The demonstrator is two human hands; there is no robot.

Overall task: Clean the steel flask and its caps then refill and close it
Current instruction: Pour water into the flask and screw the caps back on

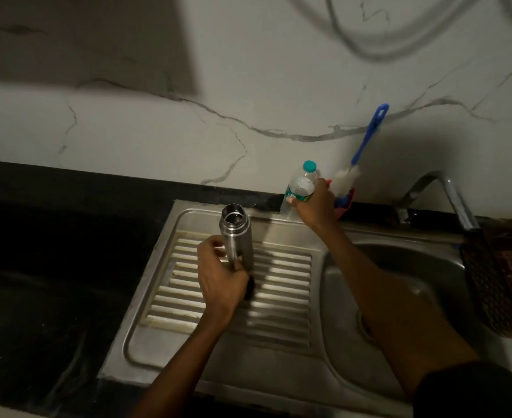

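Note:
The steel flask [236, 233] stands upright and uncapped on the ribbed steel drainboard [282, 285]. My left hand [221, 276] grips its lower body. A dark round thing, perhaps a cap [250, 289], shows just under that hand. My right hand [316, 203] reaches to the back edge of the sink unit and is closed around a clear plastic water bottle [303, 184] with a teal cap, tilted slightly left.
A blue-handled bottle brush [360, 155] stands in a red holder [346, 203] by the wall. The sink basin [399, 276] lies right, with the tap [441, 188] behind and a dark basket [496, 279] at the far right. Black countertop [52, 267] spreads left.

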